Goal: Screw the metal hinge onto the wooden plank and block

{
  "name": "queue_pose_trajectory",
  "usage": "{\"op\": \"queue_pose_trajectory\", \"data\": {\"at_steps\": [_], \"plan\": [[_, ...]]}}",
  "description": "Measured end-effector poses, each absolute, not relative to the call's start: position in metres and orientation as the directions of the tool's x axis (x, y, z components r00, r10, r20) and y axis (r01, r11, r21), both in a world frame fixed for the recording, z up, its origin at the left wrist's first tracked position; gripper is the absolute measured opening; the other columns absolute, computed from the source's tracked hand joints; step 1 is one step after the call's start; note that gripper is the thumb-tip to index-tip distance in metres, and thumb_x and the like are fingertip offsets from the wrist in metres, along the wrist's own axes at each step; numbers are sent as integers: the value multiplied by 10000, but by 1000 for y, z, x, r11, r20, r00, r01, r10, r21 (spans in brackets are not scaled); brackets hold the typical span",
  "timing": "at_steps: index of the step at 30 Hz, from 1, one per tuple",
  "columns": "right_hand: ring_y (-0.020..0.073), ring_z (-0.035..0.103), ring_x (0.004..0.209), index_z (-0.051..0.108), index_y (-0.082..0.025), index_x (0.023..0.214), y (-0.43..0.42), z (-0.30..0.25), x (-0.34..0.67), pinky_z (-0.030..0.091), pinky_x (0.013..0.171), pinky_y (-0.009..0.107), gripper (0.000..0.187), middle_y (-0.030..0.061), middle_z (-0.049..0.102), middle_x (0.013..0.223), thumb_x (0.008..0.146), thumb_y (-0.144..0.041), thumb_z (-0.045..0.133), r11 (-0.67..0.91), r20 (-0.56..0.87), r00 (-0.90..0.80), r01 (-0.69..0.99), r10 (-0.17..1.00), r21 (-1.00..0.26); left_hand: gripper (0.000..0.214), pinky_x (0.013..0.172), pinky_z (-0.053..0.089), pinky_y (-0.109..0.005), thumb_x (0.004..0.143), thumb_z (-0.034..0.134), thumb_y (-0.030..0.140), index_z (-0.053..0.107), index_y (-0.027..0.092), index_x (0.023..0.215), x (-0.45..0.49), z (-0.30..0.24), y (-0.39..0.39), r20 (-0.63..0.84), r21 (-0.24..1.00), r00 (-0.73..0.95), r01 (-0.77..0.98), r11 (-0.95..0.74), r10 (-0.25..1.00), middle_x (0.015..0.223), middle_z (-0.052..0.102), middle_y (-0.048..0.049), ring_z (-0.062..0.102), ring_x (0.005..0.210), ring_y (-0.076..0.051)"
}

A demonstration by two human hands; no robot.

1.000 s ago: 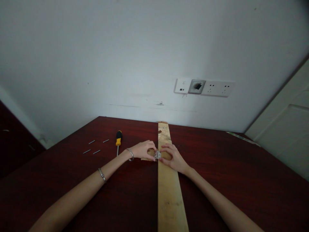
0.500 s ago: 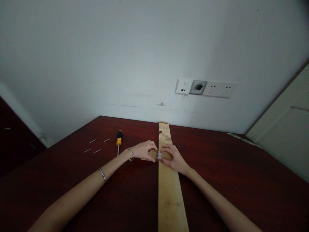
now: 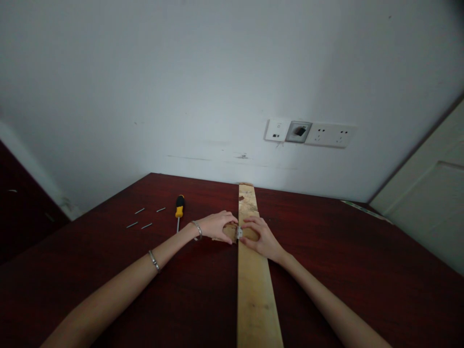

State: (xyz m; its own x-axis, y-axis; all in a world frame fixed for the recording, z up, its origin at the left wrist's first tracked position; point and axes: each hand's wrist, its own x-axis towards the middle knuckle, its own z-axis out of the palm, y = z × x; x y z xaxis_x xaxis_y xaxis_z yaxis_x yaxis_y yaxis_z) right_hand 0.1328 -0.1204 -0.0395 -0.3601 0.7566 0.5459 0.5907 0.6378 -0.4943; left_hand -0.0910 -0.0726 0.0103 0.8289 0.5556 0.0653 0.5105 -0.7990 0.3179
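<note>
A long pale wooden plank lies lengthwise on the dark red tabletop. Against its left edge sits a short piece of wood, partly covered by my left hand, whose thumb and fingers curve around it. At the seam between the two woods is a small silvery metal hinge. My right hand rests on the plank, thumb and fingertips closed in a wide pinch at the hinge's right side. A screwdriver with a black and yellow handle lies beyond my left wrist.
Several screws are spread on the table, left of the screwdriver. A pale wall with socket plates rises behind the table. A white door panel stands at the right, and a thin strip lies along the far right edge.
Both hands keep nearly the same position around the hinge. The view has shifted very slightly; nothing else has visibly moved.
</note>
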Motion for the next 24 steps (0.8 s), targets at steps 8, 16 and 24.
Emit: {"op": "queue_pose_trajectory", "data": {"at_steps": [8,16,24], "plan": [[249,530,1089,660,-216,983,-120,-40,133,417,975,437,282,87,611,1134,723,-309,717,635,534,-367,590,761,-498,743,791,434,-288,613,818,389,469,185,1237,-90,11,-74,46,341,798,553,-760,601,1056,565,-59,536,963,-227],[248,530,1090,658,-222,985,-120,-40,134,416,977,444,282,84,608,1143,727,-320,712,633,534,-365,591,762,-499,819,810,430,-291,610,812,386,414,186,1298,-90,13,-76,3,358,785,577,-734,619,1084,561,-63,540,986,-236],[249,536,1083,656,-229,996,-120,-41,133,419,971,450,292,82,611,1145,729,-336,707,638,541,-364,587,758,-498,874,819,432,-300,604,811,385,382,175,1336,-91,12,-75,8,385,783,572,-724,622,1096,563,-74,544,987,-239]]}}
